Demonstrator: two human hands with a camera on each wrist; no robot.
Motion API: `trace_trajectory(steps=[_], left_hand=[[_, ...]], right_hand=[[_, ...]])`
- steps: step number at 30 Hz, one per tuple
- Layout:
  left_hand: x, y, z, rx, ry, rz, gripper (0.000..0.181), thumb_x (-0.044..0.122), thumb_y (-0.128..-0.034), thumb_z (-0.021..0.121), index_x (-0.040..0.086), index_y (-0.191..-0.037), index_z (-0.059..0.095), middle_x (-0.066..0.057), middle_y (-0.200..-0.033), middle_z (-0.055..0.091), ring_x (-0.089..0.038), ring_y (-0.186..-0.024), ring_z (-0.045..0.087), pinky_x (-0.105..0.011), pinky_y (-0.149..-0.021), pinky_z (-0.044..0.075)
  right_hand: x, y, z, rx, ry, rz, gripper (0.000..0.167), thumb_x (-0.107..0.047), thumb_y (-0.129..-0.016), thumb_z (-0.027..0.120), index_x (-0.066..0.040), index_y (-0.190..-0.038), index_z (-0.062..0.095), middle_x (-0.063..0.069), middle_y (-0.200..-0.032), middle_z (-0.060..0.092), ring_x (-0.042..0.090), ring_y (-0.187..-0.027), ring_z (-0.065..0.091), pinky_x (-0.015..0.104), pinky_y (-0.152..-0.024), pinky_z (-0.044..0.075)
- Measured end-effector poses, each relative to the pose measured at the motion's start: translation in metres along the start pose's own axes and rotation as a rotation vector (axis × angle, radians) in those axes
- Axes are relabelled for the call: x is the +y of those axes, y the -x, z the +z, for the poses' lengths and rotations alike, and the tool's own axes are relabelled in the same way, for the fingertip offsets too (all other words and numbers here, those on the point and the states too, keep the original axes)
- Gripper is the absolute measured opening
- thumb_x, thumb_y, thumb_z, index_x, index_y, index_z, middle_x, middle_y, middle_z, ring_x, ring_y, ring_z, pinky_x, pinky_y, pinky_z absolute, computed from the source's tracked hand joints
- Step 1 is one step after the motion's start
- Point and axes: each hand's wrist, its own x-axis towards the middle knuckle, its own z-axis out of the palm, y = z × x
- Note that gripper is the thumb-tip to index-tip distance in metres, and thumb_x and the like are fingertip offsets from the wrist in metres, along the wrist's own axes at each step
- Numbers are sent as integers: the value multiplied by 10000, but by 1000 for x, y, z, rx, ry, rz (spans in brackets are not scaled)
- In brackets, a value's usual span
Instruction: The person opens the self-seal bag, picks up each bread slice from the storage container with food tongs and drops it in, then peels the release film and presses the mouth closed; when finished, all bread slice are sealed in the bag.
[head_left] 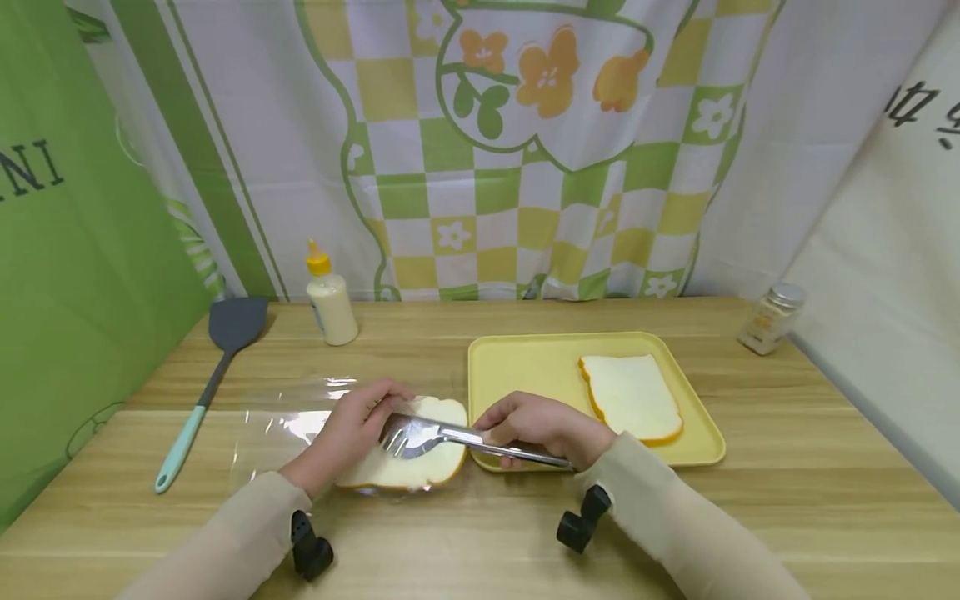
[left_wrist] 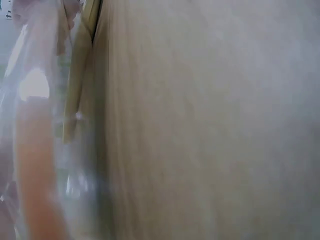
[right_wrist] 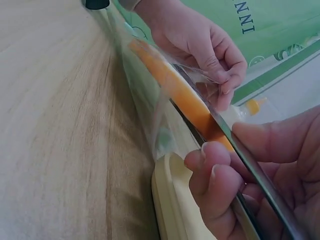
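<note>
Metal tongs (head_left: 465,435) lie in my right hand (head_left: 543,423), its thumb and fingers curled round the arms. The tongs' slotted head rests over a bread slice (head_left: 438,471) inside a clear plastic bag (head_left: 262,433). In the right wrist view the slice's orange crust (right_wrist: 187,102) stands between the two arms of the tongs. My left hand (head_left: 352,429) is at the bag's opening; the right wrist view shows that hand (right_wrist: 200,47) pinching the film between thumb and fingers. The left wrist view shows mostly table, with blurred plastic (left_wrist: 35,85) at its left.
A yellow tray (head_left: 525,358) holds another bread slice (head_left: 633,398) on the right. Behind the bag stands a squeeze bottle (head_left: 332,308) with a yellow cap. A spatula (head_left: 213,375) lies at far left, and a small jar (head_left: 771,318) stands at the back right.
</note>
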Motion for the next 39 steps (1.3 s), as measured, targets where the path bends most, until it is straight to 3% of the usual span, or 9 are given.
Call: trace_trajectory(steps=[7,16,21,25,32,39], left_hand=[[-2,-1,-1,4,56,-65,185,7,-946,461,78,-934,631,-44,-979,682,-215,-993,615,-397,-861,490],[-9,1,-1,0,74,-66,178,8,-941,475,94,-899,625,-19,-926,670,-169,-912,616,-320,-802,503],[-8,1,3,22,78,-29,176,-2,-938,479,70,-894,633,-42,-914,677,-169,-894,618,-310,-791,505],[-2,-2,6,0,93,12,190,-13,-934,481,86,-906,641,-29,-915,672,-141,-872,600,-285,-775,496],[2,-2,5,-44,100,2,188,23,-943,485,121,-932,645,-10,-957,679,-123,-877,593,-249,-737,487],[1,-3,4,-23,51,16,188,-12,-933,483,81,-926,647,-40,-962,683,-161,-909,608,-298,-764,494]], right_hand=[[1,1,-2,-7,39,11,262,3,-866,515,103,-1098,586,60,-742,585,92,-481,511,190,-449,436],[0,8,0,-16,93,38,267,17,-854,513,87,-1098,595,80,-775,601,87,-468,525,189,-440,433],[-3,10,3,-19,112,24,253,7,-861,516,73,-1086,611,82,-784,616,90,-473,527,192,-443,437],[-5,7,4,-22,98,2,245,10,-859,514,76,-1074,612,78,-766,606,92,-473,526,195,-446,441],[-3,4,4,6,28,0,258,3,-871,510,88,-1097,600,72,-745,599,98,-492,517,193,-466,451],[-3,1,10,-30,60,-26,266,17,-853,500,74,-1089,608,73,-677,581,96,-468,520,195,-439,430]])
